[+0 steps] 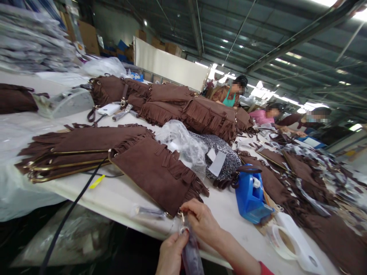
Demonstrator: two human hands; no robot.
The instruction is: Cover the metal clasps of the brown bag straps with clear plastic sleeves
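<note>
Brown fringed bag [155, 168] lies on the white surface [123, 198] just ahead of the hands, its nearest corner beside the right hand [197, 217], which pinches one metal clasp [182, 216] there. The left hand [172, 252] grasps one plastic-wrapped strip [191, 254] just below the clasp, past the near edge of the surface. One similar packet [151, 212] lies left of the hands, close to that edge. Farther left are stacked brown bags [86, 139], too overlapped to count, with one yellow tag [97, 181] beside them. Right of the hands stand one blue tape dispenser [249, 194], one tape roll [273, 236] and one white oblong object [301, 244]. Open room shows as a bare strip between right hand and dispenser, and another along the edge left of the packet. Ahead lies one speckled item [223, 149], partly under crumpled plastic [183, 147].
</note>
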